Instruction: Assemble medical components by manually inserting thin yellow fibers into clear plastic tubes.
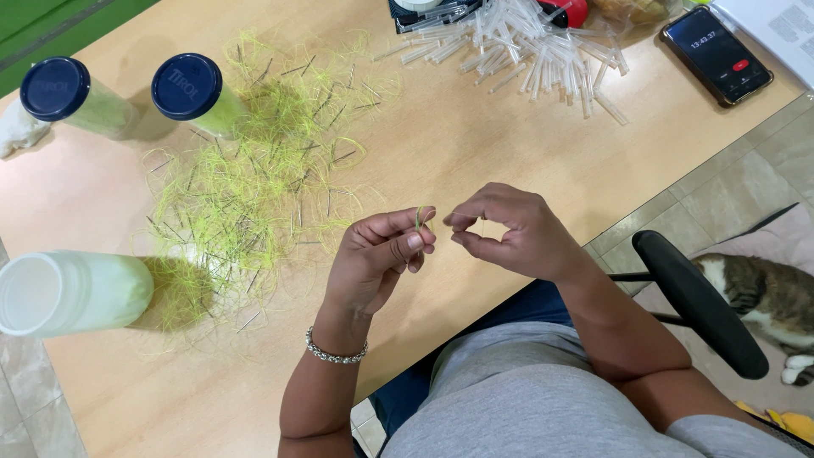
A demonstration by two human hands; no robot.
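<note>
The left hand (379, 254) pinches a yellow-green thread (419, 217) between thumb and fingers. The right hand (507, 231), fingertips pinched together, nearly touches it above the wooden table (475, 153).

Three jars stand on the left of the frame: two with dark blue lids (54, 87) (186, 86) at upper left and one open jar (72, 292) at lower left. One phone (716, 54) lies at upper right, one cat (763, 297) sits at lower right, and two hands (377, 254) (509, 231) meet at the centre. The clear tubes (526, 51) at the top and the yellow-green threads (246, 187) are too many to count.
</note>
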